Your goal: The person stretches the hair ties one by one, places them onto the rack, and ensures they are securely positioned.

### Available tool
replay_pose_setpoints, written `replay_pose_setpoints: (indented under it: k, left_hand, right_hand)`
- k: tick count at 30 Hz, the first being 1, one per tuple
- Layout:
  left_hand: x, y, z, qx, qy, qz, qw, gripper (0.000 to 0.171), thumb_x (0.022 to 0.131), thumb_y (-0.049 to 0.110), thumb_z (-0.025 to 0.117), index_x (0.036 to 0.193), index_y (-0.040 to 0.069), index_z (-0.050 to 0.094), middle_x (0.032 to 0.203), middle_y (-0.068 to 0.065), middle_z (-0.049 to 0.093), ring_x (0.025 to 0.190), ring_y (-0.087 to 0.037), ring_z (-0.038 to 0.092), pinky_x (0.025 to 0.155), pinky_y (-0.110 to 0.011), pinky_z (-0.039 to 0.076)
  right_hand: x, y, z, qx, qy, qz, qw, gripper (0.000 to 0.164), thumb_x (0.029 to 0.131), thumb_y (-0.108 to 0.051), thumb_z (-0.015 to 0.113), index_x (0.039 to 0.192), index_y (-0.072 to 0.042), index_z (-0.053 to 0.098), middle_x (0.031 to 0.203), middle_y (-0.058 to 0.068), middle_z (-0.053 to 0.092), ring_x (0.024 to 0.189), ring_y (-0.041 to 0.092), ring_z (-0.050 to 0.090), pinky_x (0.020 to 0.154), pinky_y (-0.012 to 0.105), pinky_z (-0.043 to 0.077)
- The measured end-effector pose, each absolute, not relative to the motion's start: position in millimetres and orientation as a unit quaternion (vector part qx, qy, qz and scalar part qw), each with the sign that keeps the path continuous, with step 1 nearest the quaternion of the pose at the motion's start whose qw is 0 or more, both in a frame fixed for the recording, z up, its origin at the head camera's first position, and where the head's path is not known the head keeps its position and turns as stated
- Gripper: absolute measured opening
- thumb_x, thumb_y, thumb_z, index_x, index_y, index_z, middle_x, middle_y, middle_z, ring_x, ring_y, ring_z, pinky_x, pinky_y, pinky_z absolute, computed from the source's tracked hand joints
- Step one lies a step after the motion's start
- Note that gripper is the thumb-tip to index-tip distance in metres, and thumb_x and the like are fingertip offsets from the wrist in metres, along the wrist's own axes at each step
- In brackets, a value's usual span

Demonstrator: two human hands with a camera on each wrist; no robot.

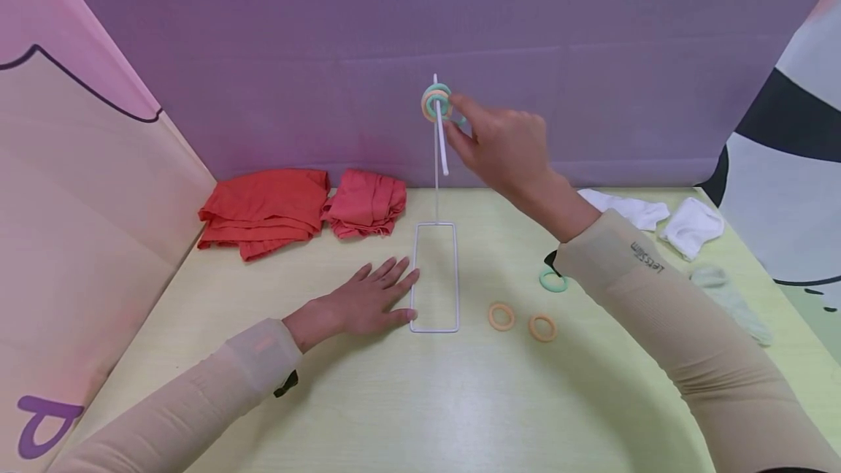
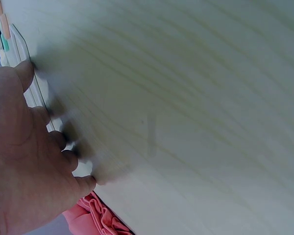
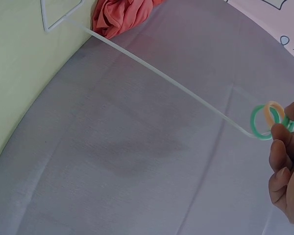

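A thin white wire stand (image 1: pixel 456 276) rises from a rectangular base on the table to a raised arm. Hanging on the arm are a green ring (image 3: pixel 254 122) and an orange ring (image 3: pixel 268 113). In front of them, my right hand (image 1: pixel 509 146) pinches another green ring (image 3: pixel 287 122) between thumb and forefinger, around the arm. My left hand (image 1: pixel 369 302) lies spread on the table, its fingertips touching the left side of the base. The left wrist view shows those fingers straight against the tabletop.
Right of the base lie two orange rings (image 1: pixel 491 316) and a green ring (image 1: pixel 553 290). Red folded cloths (image 1: pixel 269 203) sit at the back left. White socks (image 1: pixel 693 227) and a pale green sock (image 1: pixel 729 305) lie at the right. A purple backdrop (image 1: pixel 263 79) stands behind the stand.
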State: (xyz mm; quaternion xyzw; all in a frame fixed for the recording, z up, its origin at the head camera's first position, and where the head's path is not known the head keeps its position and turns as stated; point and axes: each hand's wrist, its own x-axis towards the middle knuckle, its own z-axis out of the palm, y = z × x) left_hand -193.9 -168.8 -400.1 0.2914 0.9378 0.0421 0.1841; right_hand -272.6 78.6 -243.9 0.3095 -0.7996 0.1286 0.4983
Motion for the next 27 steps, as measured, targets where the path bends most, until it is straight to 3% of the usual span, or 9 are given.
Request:
replay_pose_setpoints:
  k: [11, 22, 27]
  left_hand:
    - [-192.9, -168.6, -398.5, 0.288, 0.938, 0.043, 0.189, 0.078, 0.101, 0.061, 0.040, 0.163, 0.022, 0.011, 0.171, -0.007, 0.001, 0.158, -0.032, -0.001, 0.125, -0.060, 0.007]
    - [-193.2, -170.0, -398.0, 0.284, 0.938, 0.046, 0.194, 0.078, 0.101, 0.061, 0.040, 0.163, 0.022, 0.011, 0.171, -0.007, 0.001, 0.158, -0.032, -0.001, 0.125, -0.061, 0.006]
    - [-193.0, -170.2, -398.1, 0.282, 0.938, 0.044, 0.196, 0.079, 0.101, 0.061, 0.040, 0.163, 0.022, 0.010, 0.171, -0.007, 0.001, 0.158, -0.032, -0.002, 0.125, -0.061, 0.006]
  right_hand:
    - [-274.2, 78.4, -243.5, 0.291, -0.821, 0.130, 0.474, 0.026, 0.094, -0.027, 0.063, 0.113, -0.011, 0.070, 0.048, 0.006, 0.051, 0.040, 0.027, 0.045, 0.037, 0.039, 0.028]
    - [-267.4, 84.8, -245.3, 0.283, -0.832, 0.120, 0.463, 0.031, 0.095, -0.036, 0.063, 0.116, -0.014, 0.069, 0.047, 0.006, 0.048, 0.040, 0.027, 0.043, 0.038, 0.036, 0.025]
    - [-253.5, 94.9, -244.6, 0.278, -0.862, 0.128, 0.405, 0.029, 0.095, -0.038, 0.062, 0.116, -0.018, 0.067, 0.051, 0.004, 0.056, 0.045, 0.028, 0.051, 0.038, 0.038, 0.029]
